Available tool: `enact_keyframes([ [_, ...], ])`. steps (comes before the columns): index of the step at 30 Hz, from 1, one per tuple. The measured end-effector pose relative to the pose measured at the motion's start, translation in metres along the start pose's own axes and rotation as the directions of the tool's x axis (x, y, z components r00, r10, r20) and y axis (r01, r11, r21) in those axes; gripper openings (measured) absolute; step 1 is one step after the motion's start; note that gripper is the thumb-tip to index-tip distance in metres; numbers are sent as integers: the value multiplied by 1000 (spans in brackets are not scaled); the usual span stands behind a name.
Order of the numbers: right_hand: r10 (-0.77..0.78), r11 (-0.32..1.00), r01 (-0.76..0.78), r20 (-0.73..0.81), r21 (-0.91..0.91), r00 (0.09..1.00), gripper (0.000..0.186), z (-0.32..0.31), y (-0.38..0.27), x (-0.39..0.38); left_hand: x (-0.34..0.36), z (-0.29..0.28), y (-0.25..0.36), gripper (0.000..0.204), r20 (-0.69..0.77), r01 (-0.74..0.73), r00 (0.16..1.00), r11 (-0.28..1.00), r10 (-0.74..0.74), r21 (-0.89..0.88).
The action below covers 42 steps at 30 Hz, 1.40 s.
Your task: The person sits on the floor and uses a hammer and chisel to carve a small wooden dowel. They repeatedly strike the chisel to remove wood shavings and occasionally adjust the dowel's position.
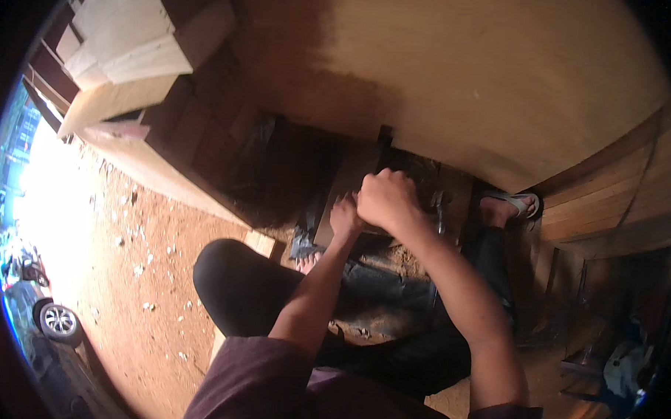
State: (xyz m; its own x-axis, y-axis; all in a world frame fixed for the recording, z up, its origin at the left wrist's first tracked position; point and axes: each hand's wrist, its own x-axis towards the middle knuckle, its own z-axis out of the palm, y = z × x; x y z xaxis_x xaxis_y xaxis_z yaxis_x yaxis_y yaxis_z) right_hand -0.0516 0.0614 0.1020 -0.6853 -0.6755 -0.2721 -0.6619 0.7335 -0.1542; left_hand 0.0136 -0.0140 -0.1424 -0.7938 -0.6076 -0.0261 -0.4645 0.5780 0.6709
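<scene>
My right hand (389, 199) is closed in a fist near the middle of the view, against the far side of my left hand. The fingers of my left hand (345, 216) are curled too. Whatever the two hands grip is hidden by the fists and the shade. Under them lies a dark, flat board (354, 164) between my legs. A short dark bar end (385, 134) sticks up just beyond the right hand; whether it belongs to something held, I cannot tell. To the right of the fists is a small metal piece (440, 206), too dim to name.
A large wooden panel (465, 81) rises in front of me. Wood offcuts (131, 43) are piled at the upper left. My sandaled foot (509, 207) stands by the panel's lower edge. Slatted wood (617, 182) walls the right side. A car wheel (58, 320) shows at far left.
</scene>
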Motion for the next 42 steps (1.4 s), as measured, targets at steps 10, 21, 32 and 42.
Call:
enact_keyframes([
  [10,-10,892,122,-251,436,968,19,28,69,-30,5,-5,17,42,-78,168,983,986,-168,-9],
  [21,134,778,106,-329,619,935,21,74,96,-78,-5,-6,5,36,-96,0,995,998,6,63],
  [32,291,565,15,-217,825,932,25,117,106,-105,-2,-5,7,33,-91,42,995,996,-34,82],
  [42,414,292,-56,-74,955,907,31,158,104,-127,-8,-16,22,34,-75,105,992,989,-98,103],
])
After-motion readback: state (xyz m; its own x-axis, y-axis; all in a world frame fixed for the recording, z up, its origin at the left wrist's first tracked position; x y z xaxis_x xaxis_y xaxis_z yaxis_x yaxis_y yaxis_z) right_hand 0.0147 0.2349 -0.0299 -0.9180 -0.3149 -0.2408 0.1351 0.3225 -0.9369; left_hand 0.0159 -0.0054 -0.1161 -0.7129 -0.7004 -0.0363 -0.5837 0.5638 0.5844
